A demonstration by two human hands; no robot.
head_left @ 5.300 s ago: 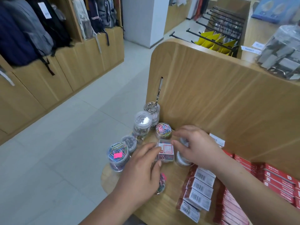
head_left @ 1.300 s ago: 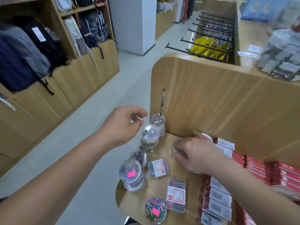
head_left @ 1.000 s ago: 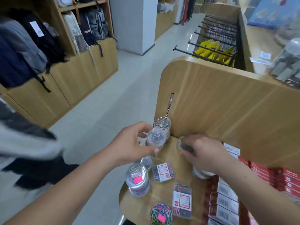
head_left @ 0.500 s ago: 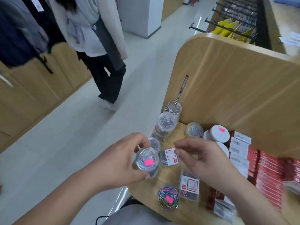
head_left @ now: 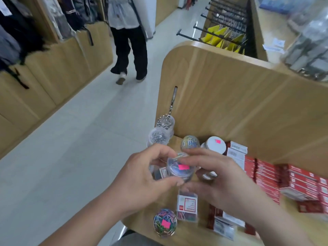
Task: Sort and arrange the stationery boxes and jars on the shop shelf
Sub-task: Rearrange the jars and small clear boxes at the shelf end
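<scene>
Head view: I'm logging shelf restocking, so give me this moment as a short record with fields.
Held item: clear jar with pink sticker, lid up
Left hand: grips the jar's left side
Right hand: grips its right side
Shelf, near edge: ball-shaped jar of coloured clips, flat clear box beside it
By back panel: two jars of silver clips, small coloured-clip jar, white-lidded jar
Right side: rows of red boxes
Aisle: a person

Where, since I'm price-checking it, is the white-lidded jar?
Head view, centre-right: the white-lidded jar stands at the shelf's back, between the colourful clip jar and the red boxes.
</scene>
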